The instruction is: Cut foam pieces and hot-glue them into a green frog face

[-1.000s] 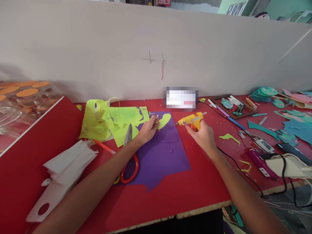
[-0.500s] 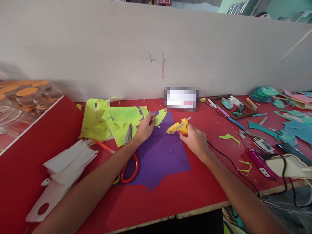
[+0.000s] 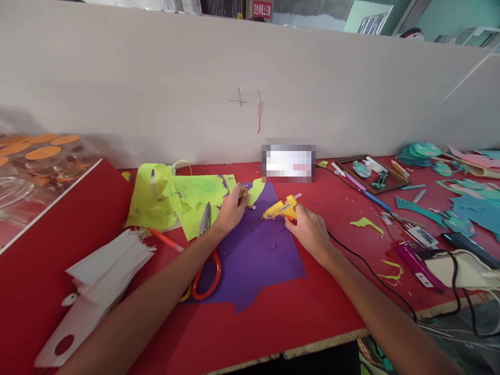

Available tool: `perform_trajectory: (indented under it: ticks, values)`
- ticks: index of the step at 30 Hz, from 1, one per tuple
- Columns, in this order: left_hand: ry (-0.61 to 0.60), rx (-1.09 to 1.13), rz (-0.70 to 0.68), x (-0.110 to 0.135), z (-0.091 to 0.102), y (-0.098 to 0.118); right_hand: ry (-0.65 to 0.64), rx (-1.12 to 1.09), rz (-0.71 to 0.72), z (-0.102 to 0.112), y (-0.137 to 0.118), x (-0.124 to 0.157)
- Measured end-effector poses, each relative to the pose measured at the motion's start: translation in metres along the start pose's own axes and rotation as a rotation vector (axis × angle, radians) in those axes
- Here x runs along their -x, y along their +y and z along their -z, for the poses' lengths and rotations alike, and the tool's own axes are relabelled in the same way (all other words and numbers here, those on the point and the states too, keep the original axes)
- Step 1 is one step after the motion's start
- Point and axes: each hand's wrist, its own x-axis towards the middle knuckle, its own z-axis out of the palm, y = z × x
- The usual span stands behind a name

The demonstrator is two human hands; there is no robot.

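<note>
Glue gun (image 3: 278,209) sits in the right hand (image 3: 310,229), grip closed.

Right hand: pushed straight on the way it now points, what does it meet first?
Probably the purple sheet, since the glue gun in the right hand tilts down towards it. Depth is unclear; it might instead reach the left forearm.
</note>
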Motion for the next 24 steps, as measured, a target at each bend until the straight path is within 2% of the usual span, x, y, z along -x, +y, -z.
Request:
perform_trajectory:
  ticks: [24]
  values:
    - [-0.022,0.047,0.004,0.001,0.000,0.002,-0.040,-0.019,0.006,0.005,0.014,-0.001]
